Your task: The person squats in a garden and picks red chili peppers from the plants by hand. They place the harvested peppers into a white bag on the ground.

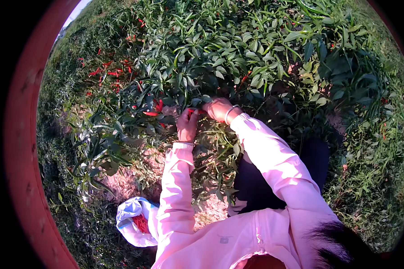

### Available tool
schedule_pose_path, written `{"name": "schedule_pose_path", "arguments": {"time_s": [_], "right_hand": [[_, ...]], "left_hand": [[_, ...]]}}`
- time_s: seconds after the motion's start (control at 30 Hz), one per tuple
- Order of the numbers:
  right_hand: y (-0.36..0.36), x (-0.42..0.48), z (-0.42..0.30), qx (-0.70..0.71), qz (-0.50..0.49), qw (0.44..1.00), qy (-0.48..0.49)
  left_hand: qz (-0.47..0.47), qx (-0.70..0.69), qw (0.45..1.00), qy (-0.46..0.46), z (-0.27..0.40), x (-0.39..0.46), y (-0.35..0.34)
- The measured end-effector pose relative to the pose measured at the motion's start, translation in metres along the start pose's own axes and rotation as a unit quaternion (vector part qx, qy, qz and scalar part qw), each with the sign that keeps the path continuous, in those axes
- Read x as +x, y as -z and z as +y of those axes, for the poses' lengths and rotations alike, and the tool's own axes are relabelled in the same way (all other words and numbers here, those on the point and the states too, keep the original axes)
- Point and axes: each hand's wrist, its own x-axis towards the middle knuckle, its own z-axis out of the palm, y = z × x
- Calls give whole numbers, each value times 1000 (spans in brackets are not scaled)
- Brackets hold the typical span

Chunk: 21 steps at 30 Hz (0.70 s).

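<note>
Both my hands are at a chili pepper plant in the middle of the view, close to each other. My left hand has thumb and fingers closed on red chili peppers. Just right of it, my right hand reaches in at the leaves; its fingertips are partly hidden, and a red chili shows between the two hands. More red chili peppers hang to the left of my left hand. At the lower left, beside my left sleeve, a white and blue sack stands with its mouth rolled back and red chilies inside.
Dense chili plants with green pods spread ahead and to both sides. Many red chilies show at the upper left. Bare soil is visible near the sack. My dark-clothed leg is below my right sleeve, among low stems.
</note>
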Motion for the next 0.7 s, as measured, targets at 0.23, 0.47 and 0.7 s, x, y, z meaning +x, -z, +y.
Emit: {"name": "schedule_pose_path", "arguments": {"time_s": [0.23, 0.47, 0.7], "right_hand": [[0, 18, -6, -44, -153, 987, -37], [-14, 18, 5, 18, -96, 985, -141], [14, 4, 29, 357, 26, 930, -86]], "left_hand": [[26, 51, 998, -42, 12, -9, -3], [32, 83, 990, -109, 31, -18, 4], [-173, -189, 964, 77, 18, -2, 12]]}}
